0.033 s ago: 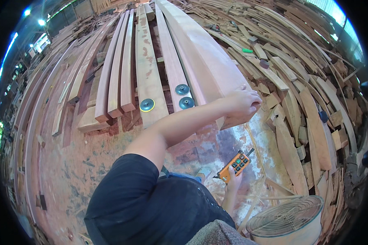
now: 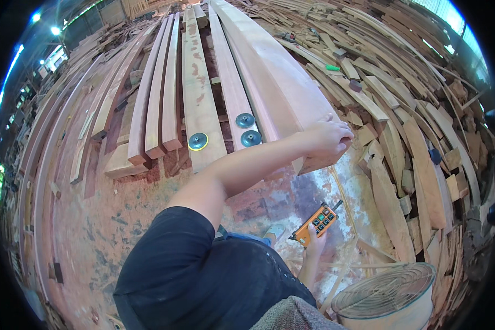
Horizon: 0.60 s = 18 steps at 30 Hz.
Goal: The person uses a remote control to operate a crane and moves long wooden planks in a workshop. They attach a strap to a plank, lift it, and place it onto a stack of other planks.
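Observation:
My left arm stretches across to the near end of a big, thick wooden beam (image 2: 283, 71). On that end rests my left hand (image 2: 329, 137), its fingers curled at the corner and partly hidden. Lower down, my right hand (image 2: 313, 245) is closed round an orange remote control (image 2: 315, 224) with dark buttons, one green button and a short black antenna. Left of the beam, two round dark backing pads (image 2: 245, 120) lie on a narrower plank (image 2: 228, 71). A third round pad (image 2: 198, 141), rimmed in yellow, sits on a stained plank (image 2: 195, 82).
Several long squared timbers (image 2: 158, 104) lie side by side at the left. Heaped offcuts and boards (image 2: 390, 137) fill the right side. A round fan (image 2: 382, 291) with a wire grille stands at lower right, beside a thin cord (image 2: 342, 190) on the stained floor (image 2: 143, 220).

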Available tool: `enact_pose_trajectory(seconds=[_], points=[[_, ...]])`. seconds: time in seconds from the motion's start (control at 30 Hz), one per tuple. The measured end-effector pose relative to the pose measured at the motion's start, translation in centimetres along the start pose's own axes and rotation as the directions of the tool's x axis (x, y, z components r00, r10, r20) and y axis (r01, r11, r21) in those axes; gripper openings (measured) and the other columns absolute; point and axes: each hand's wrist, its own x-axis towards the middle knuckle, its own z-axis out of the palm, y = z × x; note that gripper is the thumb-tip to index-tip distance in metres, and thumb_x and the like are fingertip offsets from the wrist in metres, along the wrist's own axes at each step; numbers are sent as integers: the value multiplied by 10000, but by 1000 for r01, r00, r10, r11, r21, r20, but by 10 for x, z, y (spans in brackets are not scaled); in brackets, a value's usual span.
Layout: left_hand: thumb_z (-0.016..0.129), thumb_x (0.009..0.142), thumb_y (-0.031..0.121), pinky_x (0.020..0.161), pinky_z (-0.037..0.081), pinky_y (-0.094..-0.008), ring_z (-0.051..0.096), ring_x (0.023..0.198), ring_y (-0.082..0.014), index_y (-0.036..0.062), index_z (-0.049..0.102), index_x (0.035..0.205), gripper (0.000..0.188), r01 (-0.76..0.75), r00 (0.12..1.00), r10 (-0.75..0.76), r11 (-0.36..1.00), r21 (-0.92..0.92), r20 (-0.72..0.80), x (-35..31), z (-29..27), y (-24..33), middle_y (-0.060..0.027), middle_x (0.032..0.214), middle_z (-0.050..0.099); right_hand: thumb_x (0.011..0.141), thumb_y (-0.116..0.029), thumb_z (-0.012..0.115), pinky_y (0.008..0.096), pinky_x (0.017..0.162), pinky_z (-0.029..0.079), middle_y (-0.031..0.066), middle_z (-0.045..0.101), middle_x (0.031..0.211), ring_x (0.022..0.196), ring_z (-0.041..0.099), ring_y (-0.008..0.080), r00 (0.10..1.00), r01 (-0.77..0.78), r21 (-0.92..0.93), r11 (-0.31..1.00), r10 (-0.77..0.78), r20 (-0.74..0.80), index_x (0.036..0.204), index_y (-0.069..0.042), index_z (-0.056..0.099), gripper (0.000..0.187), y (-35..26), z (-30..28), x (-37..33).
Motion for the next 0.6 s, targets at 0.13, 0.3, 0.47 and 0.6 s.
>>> enact_pose_trajectory(seconds=[0.13, 0.3, 0.47, 0.6], points=[[606, 987, 290, 1257, 304, -569, 582, 1378, -275, 154, 696, 1358, 405, -20, 998, 21, 1000, 15, -51, 22, 6, 1, -86, 1397, 679, 979, -163, 780, 325, 912, 549, 61, 669, 1177, 1029, 671, 162, 1000, 3, -58, 998, -2, 9, 1375, -10, 557, 480, 5, -2, 1], [569, 994, 292, 1209, 346, -531, 646, 1253, -257, 147, 732, 1284, 362, -34, 993, 38, 999, 34, -115, 38, 21, 12, -66, 1309, 712, 981, -154, 772, 321, 913, 550, 55, 675, 1173, 1030, 673, 157, 1000, 6, 13, 1000, -6, -15, 1352, -17, 578, 440, 16, -2, -17], [546, 1005, 288, 1222, 330, -551, 647, 1263, -272, 136, 747, 1245, 348, -29, 990, 24, 999, -33, -140, 44, 35, 24, -72, 1283, 719, 975, -118, 769, 320, 926, 546, 49, 671, 1177, 1037, 669, 149, 999, -35, 55, 998, 36, -9, 1365, -22, 571, 448, 27, -5, -33], [531, 1025, 290, 1228, 321, -564, 644, 1273, -280, 132, 748, 1242, 346, -27, 990, 22, 999, -31, -141, 48, 47, 34, -81, 1279, 718, 969, -151, 780, 321, 884, 564, 38, 690, 1114, 971, 687, 154, 1000, -7, 90, 996, 9, -20, 1332, -35, 593, 424, 30, -8, -37]])
